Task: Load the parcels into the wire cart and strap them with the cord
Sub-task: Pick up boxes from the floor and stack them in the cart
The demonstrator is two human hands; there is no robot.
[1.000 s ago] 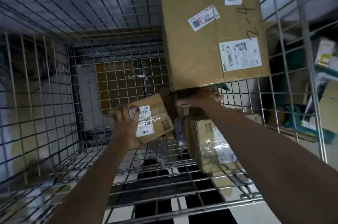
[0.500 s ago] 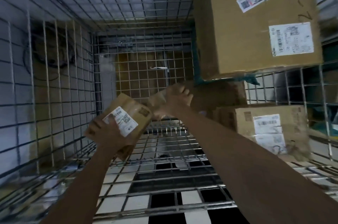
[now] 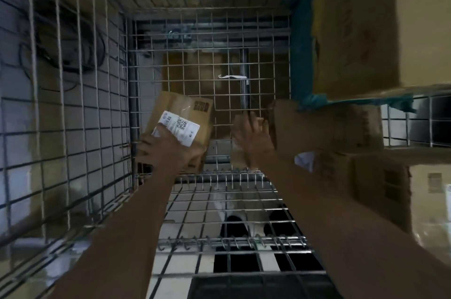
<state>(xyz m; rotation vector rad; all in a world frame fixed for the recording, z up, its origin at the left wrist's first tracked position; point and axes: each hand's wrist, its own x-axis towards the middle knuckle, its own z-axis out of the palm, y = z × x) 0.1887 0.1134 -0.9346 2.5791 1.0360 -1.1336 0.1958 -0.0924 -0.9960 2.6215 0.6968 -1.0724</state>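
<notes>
While our left hand (image 3: pixel 166 152) grips a small parcel (image 3: pixel 181 125) for stacking, our right hand (image 3: pixel 253 137) steadies the stacked boxes (image 3: pixel 327 127), its grip too blurred to tell.

Small labelled parcel (image 3: pixel 181 125) tilted, held inside wire cart (image 3: pixel 80 113); bigger boxes (image 3: pixel 353 30) stacked against right side.

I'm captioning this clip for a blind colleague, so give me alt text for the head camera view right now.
Looking down into a wire cart, the left hand grips a small labelled parcel while the right hand touches a brown box stacked under a large carton on the right side.
</notes>
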